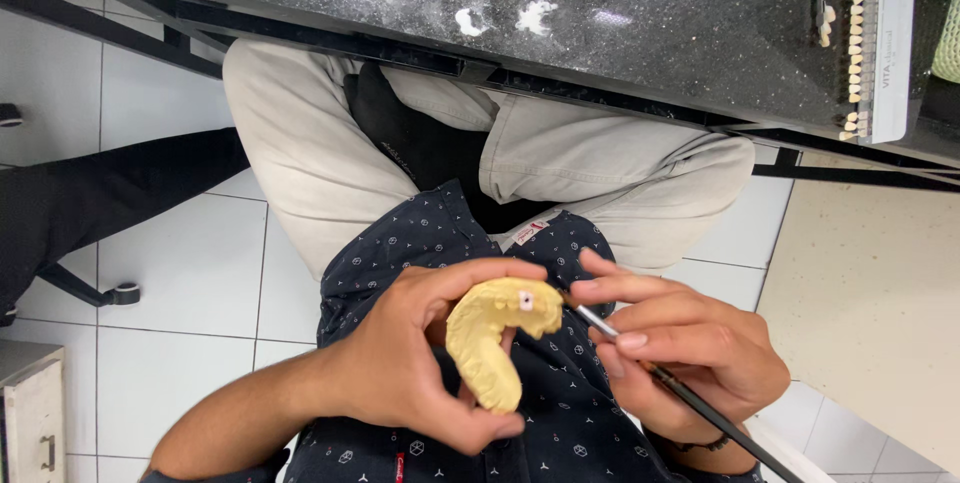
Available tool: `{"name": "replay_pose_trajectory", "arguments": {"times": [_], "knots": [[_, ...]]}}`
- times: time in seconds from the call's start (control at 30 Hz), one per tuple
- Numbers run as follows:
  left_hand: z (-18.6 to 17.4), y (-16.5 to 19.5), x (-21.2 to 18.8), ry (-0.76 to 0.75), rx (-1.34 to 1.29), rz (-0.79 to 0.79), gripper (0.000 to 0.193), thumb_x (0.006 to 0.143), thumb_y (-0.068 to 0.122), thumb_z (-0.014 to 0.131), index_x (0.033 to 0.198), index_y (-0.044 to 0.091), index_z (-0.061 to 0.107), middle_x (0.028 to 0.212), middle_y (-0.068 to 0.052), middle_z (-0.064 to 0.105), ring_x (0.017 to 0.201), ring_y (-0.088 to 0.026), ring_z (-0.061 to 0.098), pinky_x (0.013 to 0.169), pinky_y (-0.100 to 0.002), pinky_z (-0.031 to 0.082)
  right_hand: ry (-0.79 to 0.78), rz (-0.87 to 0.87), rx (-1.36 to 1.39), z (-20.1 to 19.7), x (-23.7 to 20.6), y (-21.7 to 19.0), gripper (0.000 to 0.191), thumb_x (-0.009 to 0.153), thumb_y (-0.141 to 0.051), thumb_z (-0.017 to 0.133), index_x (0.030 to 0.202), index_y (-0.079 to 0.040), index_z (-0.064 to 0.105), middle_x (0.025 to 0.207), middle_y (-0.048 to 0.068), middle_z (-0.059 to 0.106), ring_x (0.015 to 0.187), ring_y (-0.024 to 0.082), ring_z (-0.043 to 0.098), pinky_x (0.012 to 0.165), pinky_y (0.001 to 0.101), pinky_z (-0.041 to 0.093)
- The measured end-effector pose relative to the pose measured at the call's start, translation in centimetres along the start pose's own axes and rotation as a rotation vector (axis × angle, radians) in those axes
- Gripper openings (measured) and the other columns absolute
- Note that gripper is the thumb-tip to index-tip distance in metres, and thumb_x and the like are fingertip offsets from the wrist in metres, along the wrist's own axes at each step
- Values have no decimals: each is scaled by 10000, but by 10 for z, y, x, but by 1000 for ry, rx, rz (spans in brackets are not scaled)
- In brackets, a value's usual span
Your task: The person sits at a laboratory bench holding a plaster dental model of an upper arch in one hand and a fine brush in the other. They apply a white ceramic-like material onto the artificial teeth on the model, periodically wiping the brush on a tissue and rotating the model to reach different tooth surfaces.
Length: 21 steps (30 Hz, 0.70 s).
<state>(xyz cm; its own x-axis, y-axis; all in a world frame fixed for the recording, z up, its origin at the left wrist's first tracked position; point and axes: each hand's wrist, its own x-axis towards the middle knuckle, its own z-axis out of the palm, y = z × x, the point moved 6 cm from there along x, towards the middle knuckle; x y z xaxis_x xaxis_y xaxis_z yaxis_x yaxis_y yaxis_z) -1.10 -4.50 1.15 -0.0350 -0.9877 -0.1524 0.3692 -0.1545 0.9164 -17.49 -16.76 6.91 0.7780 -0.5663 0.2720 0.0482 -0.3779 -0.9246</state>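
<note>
Item 1: the left hand is gripping a yellow horseshoe-shaped dental cast, fingers curled and clamped on it, thumb over the top arch, fingertips under the lower end. The cast is sitting above the lap, in front of a dark patterned shirt.

Item 2: the right hand is pinching a thin dark-handled brush, fingers closed together on its shaft; the metal ferrule is pointing left, and its tip is meeting the cast's upper end beside a small white tooth set there.

Item 3: beige trousers are covering the knees beyond the hands, over a white tiled floor.

Item 4: a black speckled countertop is lying farthest, bearing white plaster smears and, at the right, a grey card of artificial teeth.
</note>
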Motion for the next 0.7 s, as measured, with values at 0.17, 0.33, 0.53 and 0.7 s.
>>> {"name": "replay_pose_trajectory", "arguments": {"times": [0.17, 0.33, 0.53, 0.7], "knots": [[-6, 11, -2, -117, 36, 152, 839, 684, 251, 915, 1426, 0, 613, 1008, -14, 772, 796, -41, 735, 796, -200, 628, 36, 172, 393, -1, -9, 17, 164, 916, 107, 689, 1044, 9, 657, 860, 203, 739, 863, 300, 778, 976, 609, 640], [-4, 19, -6, -89, 217, 252, 800, 709, 267, 928, 1399, 12, 614, 1089, -21, 784, 841, -63, 777, 806, -205, 650, 11, 150, 448, -1, -14, 18, 141, 931, 109, 672, 1016, 1, 639, 793, 156, 720, 770, 213, 777, 978, 623, 646], [-2, 23, -6, -47, 325, 291, 807, 700, 259, 930, 1394, 10, 604, 1070, -35, 775, 880, -91, 791, 797, -215, 643, 14, 179, 378, -2, -12, 13, 137, 925, 105, 675, 990, -10, 637, 739, 146, 715, 725, 193, 772, 966, 627, 658], [-2, 23, -6, -42, 336, 314, 808, 706, 254, 927, 1402, 9, 596, 1104, -46, 769, 907, -102, 794, 808, -222, 642, -3, 202, 330, -2, -8, 11, 129, 913, 100, 690, 961, -10, 641, 732, 161, 724, 715, 191, 775, 953, 617, 666]]}}
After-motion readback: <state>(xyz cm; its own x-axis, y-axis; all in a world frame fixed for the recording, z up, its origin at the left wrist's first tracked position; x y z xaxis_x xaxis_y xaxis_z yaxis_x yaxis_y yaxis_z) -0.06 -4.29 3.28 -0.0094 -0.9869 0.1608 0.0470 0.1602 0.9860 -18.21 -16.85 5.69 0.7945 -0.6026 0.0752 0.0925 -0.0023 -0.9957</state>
